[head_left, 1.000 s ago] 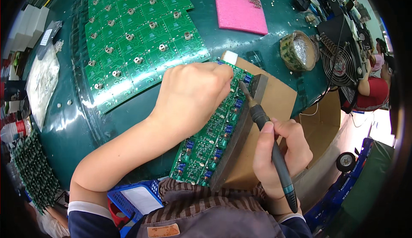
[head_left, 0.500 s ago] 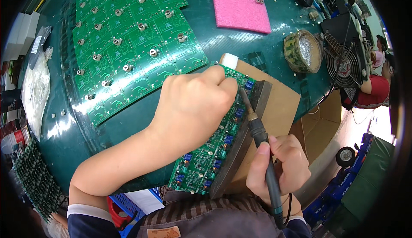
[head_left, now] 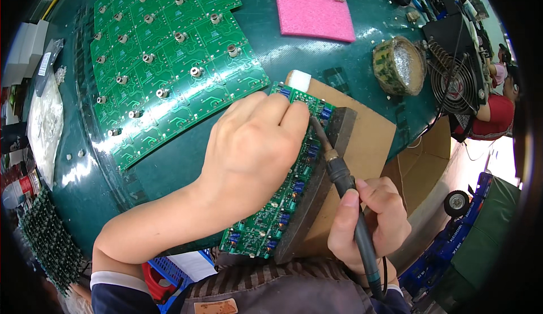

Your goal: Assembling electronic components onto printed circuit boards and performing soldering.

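In my right hand [head_left: 370, 220] is a soldering iron [head_left: 340, 173], gripped by its dark handle like a pen. Its tip points up and left, at or close to my left hand's fingers. My left hand [head_left: 254, 138] is closed over the upper part of a populated green circuit board [head_left: 268, 223] with blue components; its fingertips and whatever they pinch are hidden behind the knuckles. The board leans along a dark bar [head_left: 317, 201], which lies on a brown board [head_left: 362, 144]. A small white block [head_left: 299, 80] sits at the brown board's top corner.
Large green panels [head_left: 169, 59] with metal connectors lie at the far left. Behind are a pink foam sheet [head_left: 314, 8] with small metal parts and a round solder-filled container [head_left: 399, 65]. A fan [head_left: 452, 87] stands right. Stacked boards [head_left: 51, 240] are near left. Another person [head_left: 498, 116] sits far right.
My left hand has shifted slightly left and down, uncovering a blue component at the board's top. The iron's tip has moved slightly up and left with it. The right hand barely moved.
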Demonstrator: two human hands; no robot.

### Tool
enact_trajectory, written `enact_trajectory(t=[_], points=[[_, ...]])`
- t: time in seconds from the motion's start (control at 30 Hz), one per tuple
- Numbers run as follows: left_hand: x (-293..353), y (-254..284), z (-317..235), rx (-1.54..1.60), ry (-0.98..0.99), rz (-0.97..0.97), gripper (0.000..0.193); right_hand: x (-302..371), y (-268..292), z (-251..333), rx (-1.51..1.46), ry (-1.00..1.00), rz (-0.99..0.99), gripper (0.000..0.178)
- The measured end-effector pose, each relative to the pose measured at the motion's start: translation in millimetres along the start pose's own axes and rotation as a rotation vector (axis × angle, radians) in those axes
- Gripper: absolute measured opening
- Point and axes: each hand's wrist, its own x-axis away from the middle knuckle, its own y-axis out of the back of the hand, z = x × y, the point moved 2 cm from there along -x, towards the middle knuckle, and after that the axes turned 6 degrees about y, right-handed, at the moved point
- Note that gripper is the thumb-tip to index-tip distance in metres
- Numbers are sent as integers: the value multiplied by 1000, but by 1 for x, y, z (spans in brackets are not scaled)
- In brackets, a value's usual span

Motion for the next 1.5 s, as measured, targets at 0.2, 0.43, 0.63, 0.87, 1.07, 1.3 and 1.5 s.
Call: enact_trajectory(t=[0.2,0.43,0.63,0.87,1.07,1.3,1.5], points=[[1,3,-2,-93,28,27,18,1,4,1,-53,-28,9,17],[0,8,-3,-107,-51,39,20,2,8,2,-50,-45,12,16],[12,28,-16,13,57,169,14,10,18,11,-42,-26,-25,16],[39,23,-16,38,93,207,12,22,19,22,10,58,117,18],[49,9,-15,-36,-29,-43,21,25,12,25,37,78,125,18],[47,13,-15,-95,-43,-26,21,26,13,27,46,74,144,18],[49,9,-13,-90,-40,-52,20,26,12,26,38,53,128,19]])
